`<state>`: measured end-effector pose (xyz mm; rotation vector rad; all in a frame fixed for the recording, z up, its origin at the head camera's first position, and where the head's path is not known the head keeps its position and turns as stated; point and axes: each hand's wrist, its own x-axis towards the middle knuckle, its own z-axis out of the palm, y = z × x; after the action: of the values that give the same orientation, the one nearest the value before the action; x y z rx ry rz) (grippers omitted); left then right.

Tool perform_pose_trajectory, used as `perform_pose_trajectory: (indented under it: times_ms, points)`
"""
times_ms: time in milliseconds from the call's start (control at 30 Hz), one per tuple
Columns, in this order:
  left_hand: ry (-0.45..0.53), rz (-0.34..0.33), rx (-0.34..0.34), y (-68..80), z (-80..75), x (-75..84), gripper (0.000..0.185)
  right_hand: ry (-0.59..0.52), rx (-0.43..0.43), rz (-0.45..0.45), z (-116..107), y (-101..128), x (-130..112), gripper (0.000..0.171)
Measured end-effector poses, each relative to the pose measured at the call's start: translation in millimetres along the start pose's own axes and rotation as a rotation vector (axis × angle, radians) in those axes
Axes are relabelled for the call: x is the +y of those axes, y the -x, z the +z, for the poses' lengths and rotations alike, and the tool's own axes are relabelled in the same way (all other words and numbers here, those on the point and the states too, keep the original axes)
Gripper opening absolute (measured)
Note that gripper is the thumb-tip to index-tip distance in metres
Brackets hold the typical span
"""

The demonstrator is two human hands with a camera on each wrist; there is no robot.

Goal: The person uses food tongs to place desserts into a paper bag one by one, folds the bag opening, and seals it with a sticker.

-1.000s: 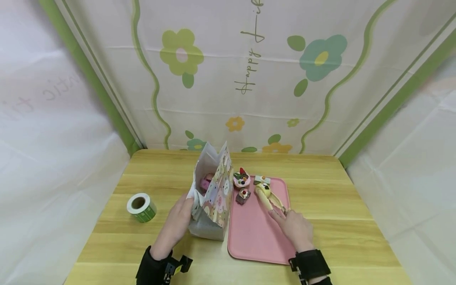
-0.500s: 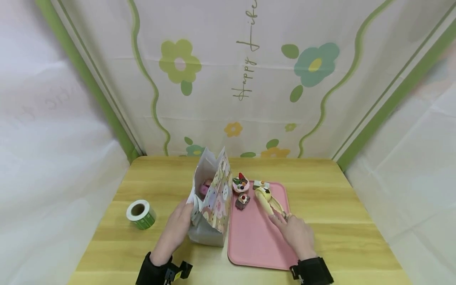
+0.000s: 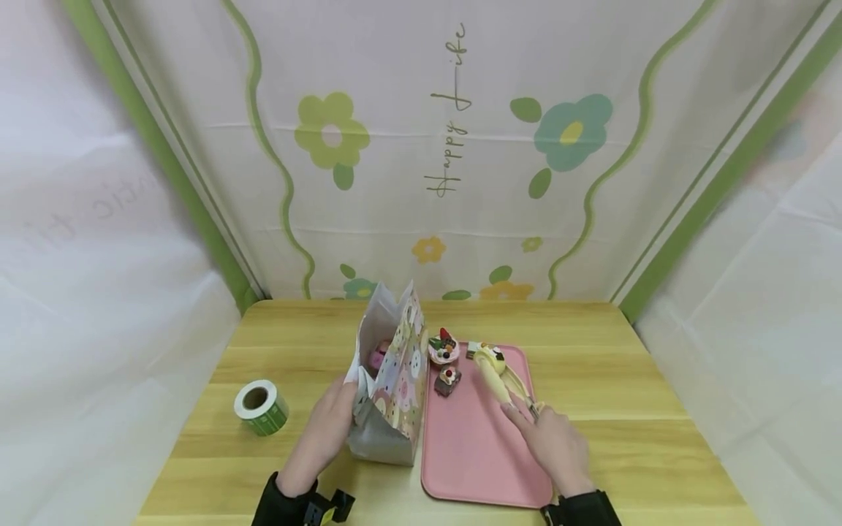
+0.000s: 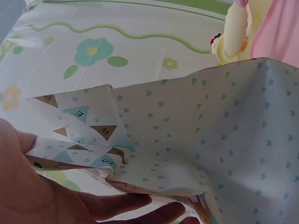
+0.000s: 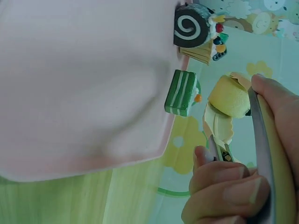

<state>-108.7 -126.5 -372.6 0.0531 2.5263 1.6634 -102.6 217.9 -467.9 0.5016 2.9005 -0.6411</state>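
Note:
My right hand (image 3: 552, 442) grips yellow tongs (image 3: 503, 372) that reach up the pink tray (image 3: 473, 453). Their tips lie beside a green layered cake (image 5: 182, 93) at the tray's far edge. A yellow rounded piece (image 5: 229, 95) sits at the tips; I cannot tell if it is a cake or the tongs' head. My left hand (image 3: 332, 420) holds the near rim of an upright patterned paper bag (image 3: 388, 387), with its fingers (image 4: 117, 205) under the folded edge. A pink item shows inside the bag.
A strawberry tart (image 3: 444, 347) and a small chocolate cake (image 3: 449, 380) sit at the tray's far left, next to the bag. A chocolate swirl roll (image 5: 194, 28) lies there too. A green sticker roll (image 3: 259, 402) lies left of the bag. Cloth walls enclose the wooden table (image 3: 625, 394).
The head view has tilted a little. Both hands keep their places: the left on the bag's rim, the right with the tongs at the tray's far end.

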Motion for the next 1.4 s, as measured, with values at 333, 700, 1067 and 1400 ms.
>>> perform_pose_trajectory:
  times_ms: [333, 700, 1067, 1400]
  points:
    - [-0.033, 0.001, -0.013, -0.3, 1.3, 7.5, 0.045, -0.022, 0.038, -0.011, -8.9, 5.7, -0.2, 0.071]
    - [-0.100, 0.044, -0.063, 3.6, -7.7, 11.6, 0.052, -0.032, 0.073, -0.063, -29.0, 11.4, -9.5, 0.070]
    - [-0.130, 0.044, -0.113, 0.6, -25.2, 4.3, 0.051, -0.023, 0.109, -0.110, -57.9, 23.3, -31.0, 0.069]
    - [-0.081, 0.088, -0.151, -1.4, -37.2, -3.2, 0.054, -0.027, 0.195, -0.235, -97.2, 36.7, -73.8, 0.068]
